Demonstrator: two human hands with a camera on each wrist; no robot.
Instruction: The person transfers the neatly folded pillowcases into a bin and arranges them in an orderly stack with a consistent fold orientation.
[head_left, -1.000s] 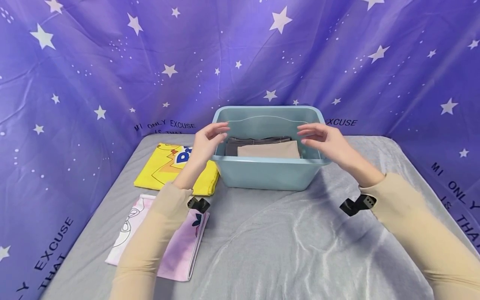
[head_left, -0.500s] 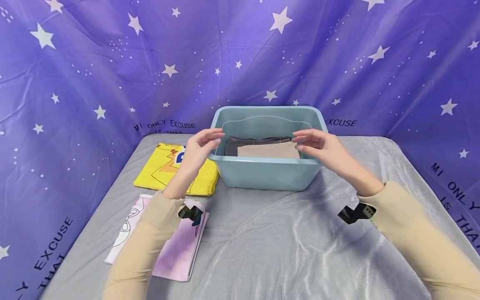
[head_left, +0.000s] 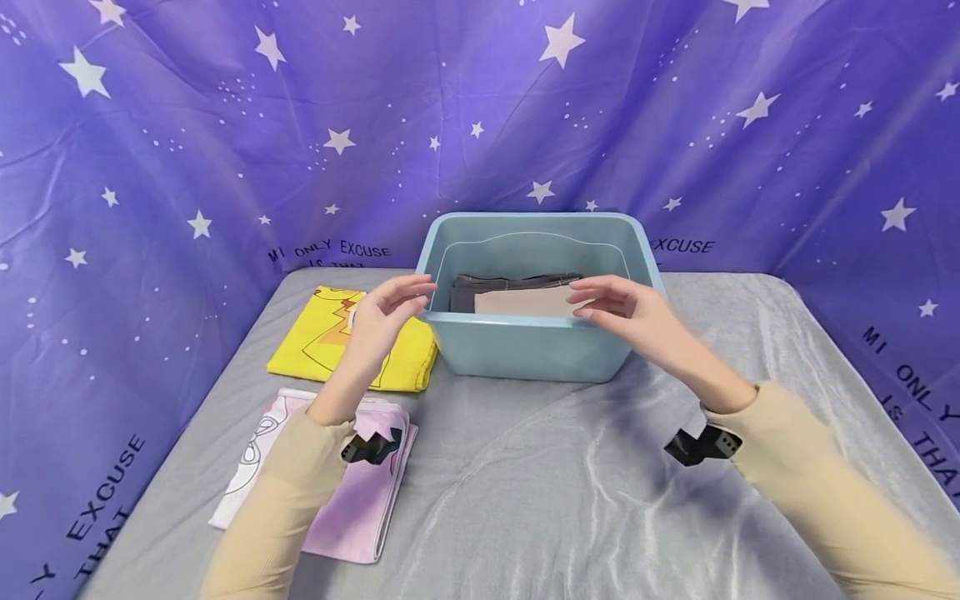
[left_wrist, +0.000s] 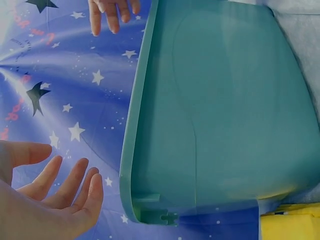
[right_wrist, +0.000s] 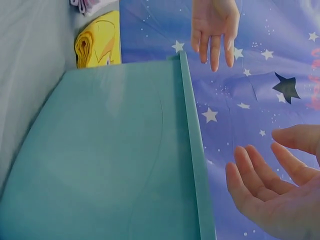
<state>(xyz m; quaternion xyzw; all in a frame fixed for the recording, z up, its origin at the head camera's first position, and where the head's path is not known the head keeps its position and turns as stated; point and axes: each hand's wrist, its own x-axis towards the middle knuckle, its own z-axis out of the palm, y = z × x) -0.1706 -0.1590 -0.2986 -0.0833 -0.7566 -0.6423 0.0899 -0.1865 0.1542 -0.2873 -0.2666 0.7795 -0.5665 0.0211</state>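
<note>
A blue-green plastic bin stands at the back of the grey-covered surface. Inside it lie a folded dark grey cloth and a folded beige cloth. My left hand hovers by the bin's left front corner, fingers relaxed and holding nothing. Over the right front part of the rim hangs my right hand, its fingers loosely bent around nothing. Both wrist views show the left hand and the right hand apart from the bin's wall.
A folded yellow printed cloth lies left of the bin. Nearer to me is a folded pink and white cloth, partly under my left forearm. A purple star-patterned curtain hangs behind the grey cover.
Both hands have drawn back toward me and down in the head view, each shifting left. The bin and the cloths stay where they were.
</note>
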